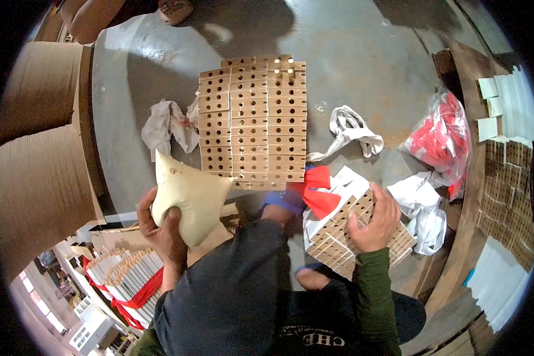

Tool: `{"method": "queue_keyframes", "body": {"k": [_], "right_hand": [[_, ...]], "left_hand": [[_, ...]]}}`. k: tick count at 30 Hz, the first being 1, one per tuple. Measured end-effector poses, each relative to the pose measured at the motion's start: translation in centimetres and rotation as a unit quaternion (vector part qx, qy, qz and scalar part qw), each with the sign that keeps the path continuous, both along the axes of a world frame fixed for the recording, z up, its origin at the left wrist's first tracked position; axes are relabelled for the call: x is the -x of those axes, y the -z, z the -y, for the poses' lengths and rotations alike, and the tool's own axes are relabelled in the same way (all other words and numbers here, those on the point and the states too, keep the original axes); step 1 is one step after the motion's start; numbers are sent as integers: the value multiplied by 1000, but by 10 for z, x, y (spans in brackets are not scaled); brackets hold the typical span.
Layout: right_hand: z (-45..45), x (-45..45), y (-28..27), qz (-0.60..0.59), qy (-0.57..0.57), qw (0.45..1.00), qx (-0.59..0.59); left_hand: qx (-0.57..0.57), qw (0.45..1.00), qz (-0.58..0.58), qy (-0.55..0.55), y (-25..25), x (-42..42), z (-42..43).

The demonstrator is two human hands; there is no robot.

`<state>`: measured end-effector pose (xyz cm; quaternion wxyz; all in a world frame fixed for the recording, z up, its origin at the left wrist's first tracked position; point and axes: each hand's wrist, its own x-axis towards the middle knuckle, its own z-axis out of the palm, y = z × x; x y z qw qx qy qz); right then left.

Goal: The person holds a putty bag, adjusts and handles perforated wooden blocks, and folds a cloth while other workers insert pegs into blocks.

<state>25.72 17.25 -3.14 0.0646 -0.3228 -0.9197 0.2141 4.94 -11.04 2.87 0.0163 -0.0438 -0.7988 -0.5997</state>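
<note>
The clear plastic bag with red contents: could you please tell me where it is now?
In the head view, the plastic bag lies on the person's right, between the looped white cloth and the wooden board, beyond the crumpled white cloth.

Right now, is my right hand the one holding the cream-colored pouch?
No, your left hand grips the cream-colored pouch, while your right hand lies on the smaller stack of holed strips.

A person wears dark green sleeves (pixel 375 296), a black top (pixel 299 320) with pale lettering (pixel 323 340), dark trousers (pixel 228 282) and blue footwear (pixel 288 202).
</note>
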Motion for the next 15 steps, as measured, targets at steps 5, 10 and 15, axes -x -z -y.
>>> {"method": "queue_keyframes", "body": {"k": [5,10,15], "right_hand": [[0,1,-1,2,2,1000,-3],[0,0,1,-6,-2,1000,-5],[0,1,0,-5,-3,1000,-5]], "left_hand": [[19,1000,7,18,-2,-8,12],[33,999,8,17,1,-7,13],[55,998,22,25,7,-9,7]]}}
